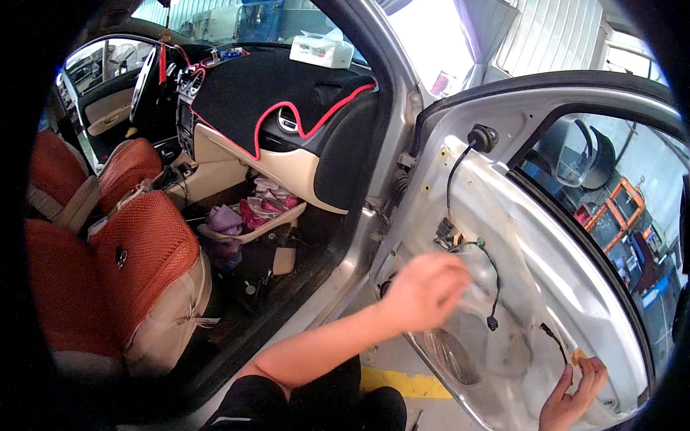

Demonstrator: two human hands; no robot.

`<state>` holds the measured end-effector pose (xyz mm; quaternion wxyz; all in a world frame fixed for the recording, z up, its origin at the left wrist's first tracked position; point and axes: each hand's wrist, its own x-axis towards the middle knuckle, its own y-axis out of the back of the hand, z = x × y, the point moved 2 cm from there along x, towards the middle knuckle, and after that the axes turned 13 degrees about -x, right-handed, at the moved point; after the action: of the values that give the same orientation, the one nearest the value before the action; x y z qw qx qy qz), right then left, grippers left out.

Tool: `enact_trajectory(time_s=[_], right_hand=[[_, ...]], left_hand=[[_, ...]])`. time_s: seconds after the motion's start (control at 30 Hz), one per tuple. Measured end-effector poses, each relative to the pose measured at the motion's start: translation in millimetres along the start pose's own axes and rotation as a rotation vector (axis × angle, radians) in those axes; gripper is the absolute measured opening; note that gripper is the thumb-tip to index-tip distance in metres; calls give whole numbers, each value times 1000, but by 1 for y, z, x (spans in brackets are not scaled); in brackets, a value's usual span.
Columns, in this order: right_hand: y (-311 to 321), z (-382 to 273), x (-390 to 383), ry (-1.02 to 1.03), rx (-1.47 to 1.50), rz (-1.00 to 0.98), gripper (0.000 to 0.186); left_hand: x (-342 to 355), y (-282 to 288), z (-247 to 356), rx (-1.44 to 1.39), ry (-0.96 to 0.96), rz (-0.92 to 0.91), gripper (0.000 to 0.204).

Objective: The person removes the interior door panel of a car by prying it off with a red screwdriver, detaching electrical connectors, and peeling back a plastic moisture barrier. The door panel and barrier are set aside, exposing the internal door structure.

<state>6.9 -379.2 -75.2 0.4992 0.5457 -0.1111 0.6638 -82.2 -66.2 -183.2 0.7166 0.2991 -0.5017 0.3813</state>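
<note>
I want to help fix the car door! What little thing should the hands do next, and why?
Probably peel a little more: the left hand grips the clear plastic sheet on the bare car door, and the right hand presses its lower edge, while most of it looks flat against the door.

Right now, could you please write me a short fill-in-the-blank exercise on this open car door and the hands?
1. The left hand touches the clear ____ sheet on the stripped door.
2. The right hand rests near the door's ____ edge.
3. The seat covers are ____.
Missing: plastic; lower; orange
</note>
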Motion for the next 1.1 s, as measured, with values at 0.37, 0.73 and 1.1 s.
enact_trajectory(time_s=[0.37, 0.73, 1.1], right_hand=[[77, -65, -94, -106, 86, -169, 16], [16, -143, 28, 399, 181, -207, 23], [-164, -228, 192, 1146, 14, -292, 22]], left_hand=[[10, -3, -116, 21, 487, 175, 33], [-2, -41, -147, -189, 652, 357, 37], [-16, -57, -142, -431, 631, 542, 37]])
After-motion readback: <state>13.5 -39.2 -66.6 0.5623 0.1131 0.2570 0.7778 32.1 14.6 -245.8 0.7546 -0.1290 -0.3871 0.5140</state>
